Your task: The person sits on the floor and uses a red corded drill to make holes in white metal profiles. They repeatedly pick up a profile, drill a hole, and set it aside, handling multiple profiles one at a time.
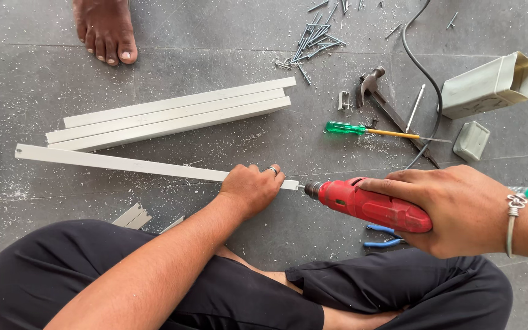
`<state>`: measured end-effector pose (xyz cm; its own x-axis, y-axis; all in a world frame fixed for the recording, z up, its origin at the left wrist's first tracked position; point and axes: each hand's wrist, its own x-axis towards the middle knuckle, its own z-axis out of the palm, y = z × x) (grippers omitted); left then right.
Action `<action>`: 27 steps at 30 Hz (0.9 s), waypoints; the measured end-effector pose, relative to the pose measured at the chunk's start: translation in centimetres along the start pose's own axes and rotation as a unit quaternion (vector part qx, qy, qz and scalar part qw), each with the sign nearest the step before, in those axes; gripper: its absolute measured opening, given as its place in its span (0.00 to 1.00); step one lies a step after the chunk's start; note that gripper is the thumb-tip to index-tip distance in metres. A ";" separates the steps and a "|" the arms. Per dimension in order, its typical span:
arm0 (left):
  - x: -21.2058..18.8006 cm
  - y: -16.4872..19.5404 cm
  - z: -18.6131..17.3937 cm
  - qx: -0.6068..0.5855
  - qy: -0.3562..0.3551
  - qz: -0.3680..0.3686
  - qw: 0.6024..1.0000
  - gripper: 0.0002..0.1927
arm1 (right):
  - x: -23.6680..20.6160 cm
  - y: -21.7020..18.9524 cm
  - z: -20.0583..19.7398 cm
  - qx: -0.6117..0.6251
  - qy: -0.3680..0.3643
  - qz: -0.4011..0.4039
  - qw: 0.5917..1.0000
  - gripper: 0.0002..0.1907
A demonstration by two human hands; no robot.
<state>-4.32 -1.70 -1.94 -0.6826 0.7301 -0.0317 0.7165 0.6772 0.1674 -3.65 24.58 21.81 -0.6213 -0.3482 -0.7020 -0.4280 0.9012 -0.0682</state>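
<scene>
A: What's the floor like?

B: Dark grey tile, dusted all over with pale shavings. The person sits cross-legged on it; someone else's bare foot stands at the top edge.

A: And the hands?

B: The left hand is clenched down on the near end of a long white strip, pinning it flat to the floor. The right hand grips a red drill, its tip touching that strip's end just beside the left fingers.

A: What lies about?

B: Three more white strips stacked just beyond, a heap of nails, a hammer, a green-handled screwdriver, a black cable, blue pliers under the drill, and a grey box.
</scene>
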 end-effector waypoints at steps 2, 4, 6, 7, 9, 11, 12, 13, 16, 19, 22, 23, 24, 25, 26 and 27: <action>0.0 0.0 0.0 0.002 -0.001 0.001 1.000 0.13 | 0.1 -0.1 -0.3 -0.005 -0.010 0.006 1.000 0.53; 0.0 0.0 0.0 0.002 -0.004 0.000 1.000 0.13 | 0.2 -0.1 -0.5 -0.014 -0.019 0.012 1.000 0.52; 0.0 0.0 0.1 0.002 -0.005 -0.003 1.000 0.14 | 0.3 -0.2 -0.5 -0.026 -0.022 0.011 0.999 0.53; 0.0 0.0 0.1 0.003 -0.013 -0.002 1.000 0.13 | 0.3 -0.1 -0.6 -0.031 -0.020 0.006 0.999 0.53; 0.1 0.0 0.2 0.006 -0.027 0.001 1.000 0.12 | 0.4 -0.1 -0.6 -0.036 -0.014 -0.004 0.999 0.53; 0.1 0.0 0.2 0.004 0.002 -0.001 1.000 0.12 | 0.5 0.0 -0.7 -0.036 -0.005 -0.016 0.999 0.53; 0.0 0.0 0.2 0.004 0.016 -0.002 1.000 0.13 | 0.5 0.0 -0.7 -0.036 0.001 -0.022 0.999 0.53; 0.0 0.0 0.1 0.004 0.007 -0.002 1.000 0.12 | 0.5 -0.1 -0.7 -0.034 0.006 -0.028 0.999 0.52; 0.0 0.0 0.1 0.004 -0.015 -0.002 1.000 0.09 | 0.5 -0.2 -0.7 -0.051 -0.021 -0.003 0.998 0.52; 0.1 0.0 0.0 0.004 -0.021 -0.002 1.000 0.10 | 0.3 -0.3 -0.6 -0.052 -0.028 0.004 0.998 0.53; 0.1 0.1 0.1 0.001 -0.009 -0.005 1.000 0.13 | 0.3 -0.3 -0.6 -0.035 0.027 -0.045 0.998 0.52; 0.1 0.1 0.1 0.001 -0.009 -0.006 1.000 0.13 | 0.4 -0.3 -0.7 -0.043 0.017 -0.037 0.998 0.52; 0.1 0.1 0.1 0.002 -0.008 -0.006 1.000 0.12 | 0.4 -0.3 -0.7 -0.050 0.007 -0.028 0.998 0.52; 0.1 0.1 0.1 0.003 -0.016 -0.004 1.000 0.12 | 0.5 -0.4 -0.8 -0.058 -0.004 -0.019 0.998 0.52; 0.1 0.1 0.1 0.004 -0.023 -0.003 1.000 0.12 | 0.4 -0.4 -0.8 -0.062 -0.009 -0.016 0.998 0.51; 0.1 0.0 0.1 0.006 -0.030 -0.003 1.000 0.12 | 0.5 -0.5 -0.9 -0.066 -0.013 -0.014 0.998 0.51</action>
<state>-4.34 -1.61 -2.04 -0.6770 0.7302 -0.0925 0.7146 0.6822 0.1552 -4.32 23.73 22.15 -0.5914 -0.3648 -0.7191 -0.5284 0.8490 0.0040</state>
